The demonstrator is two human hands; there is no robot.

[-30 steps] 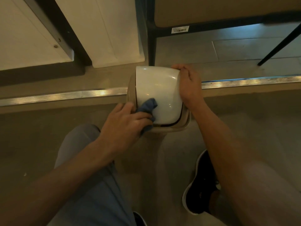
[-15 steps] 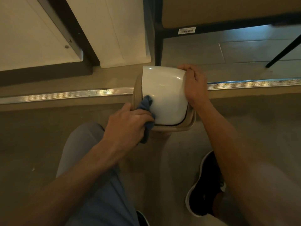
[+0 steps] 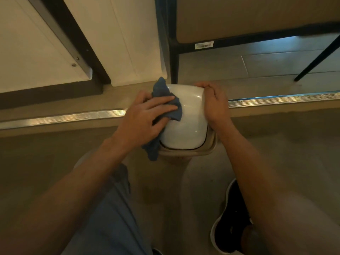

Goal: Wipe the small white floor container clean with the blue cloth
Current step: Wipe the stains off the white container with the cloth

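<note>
Since the earlier frame, left hand (image 3: 147,115) has carried blue cloth (image 3: 166,105) farther up floor-standing white container (image 3: 185,129), pressing flat-fingered; right hand (image 3: 214,103) grips its right edge; overlapping firm strokes advised.

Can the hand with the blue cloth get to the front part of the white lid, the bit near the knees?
Probably yes. The left hand presses the blue cloth on the white lid, and the lid's near part lies bare. The right hand only grips the far right edge.

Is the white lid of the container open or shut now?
Shut. The white lid sits flush within the beige rim, with only a thin dark seam around it.
</note>
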